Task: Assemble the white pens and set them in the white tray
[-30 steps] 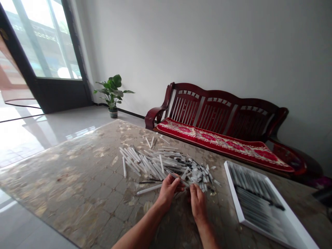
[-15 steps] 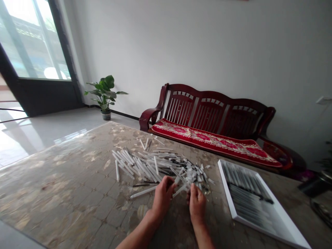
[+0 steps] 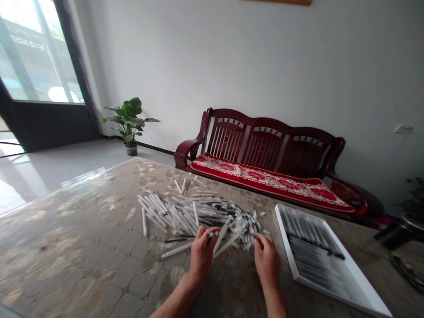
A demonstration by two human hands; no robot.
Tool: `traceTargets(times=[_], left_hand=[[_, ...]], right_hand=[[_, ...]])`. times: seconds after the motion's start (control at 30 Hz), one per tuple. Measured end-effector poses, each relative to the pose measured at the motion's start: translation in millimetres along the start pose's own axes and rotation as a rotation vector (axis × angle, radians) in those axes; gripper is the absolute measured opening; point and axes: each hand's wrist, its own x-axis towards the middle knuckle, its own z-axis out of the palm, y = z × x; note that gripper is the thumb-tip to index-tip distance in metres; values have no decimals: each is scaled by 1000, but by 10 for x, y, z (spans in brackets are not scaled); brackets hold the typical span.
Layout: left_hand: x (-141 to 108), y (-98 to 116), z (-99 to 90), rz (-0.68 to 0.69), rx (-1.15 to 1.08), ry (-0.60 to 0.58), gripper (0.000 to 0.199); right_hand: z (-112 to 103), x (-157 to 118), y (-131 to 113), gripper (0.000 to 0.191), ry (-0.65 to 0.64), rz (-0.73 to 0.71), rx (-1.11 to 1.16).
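A loose pile of white pen barrels (image 3: pixel 180 216), dark thin rods (image 3: pixel 179 240) and small clear caps (image 3: pixel 243 225) lies on the patterned table before me. My left hand (image 3: pixel 202 249) is at the pile's near edge, fingers curled round a slim pale pen (image 3: pixel 212 234) whose end shows past the thumb. Over the caps at the pile's right side, my right hand (image 3: pixel 267 254) has thumb and fingertips pinched together; what is between them is too small to make out. To its right, a white tray (image 3: pixel 289 256) holds rows of assembled pens (image 3: pixel 311 260).
The tablecloth (image 3: pixel 82 265) spreads left of the pile. Beyond the table stands a dark red wooden bench (image 3: pixel 265 139) with a red floral cover (image 3: pixel 261 176). A potted plant (image 3: pixel 129 119) is at the back left; a black container (image 3: pixel 395 234) is at far right.
My hands have moved apart: the right one has shifted right, away from the left. The view has turned slightly to the right.
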Motion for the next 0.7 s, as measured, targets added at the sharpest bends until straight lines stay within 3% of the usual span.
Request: traceTargets(times=[0.13, 0.4, 0.57, 0.7], left_hand=[[5, -2, 48, -103, -157, 14, 26], [92, 12, 119, -498, -566, 30, 46], [117, -7, 130, -595, -698, 52, 51], [115, -1, 129, -645, -756, 48, 51]], right_hand=[[-57, 24, 133, 26, -195, -106, -70], [35, -46, 124, 17, -263, -171, -234], [78, -61, 160, 15, -201, -194, -274], [157, -56, 146, 28, -70, -225, -143]])
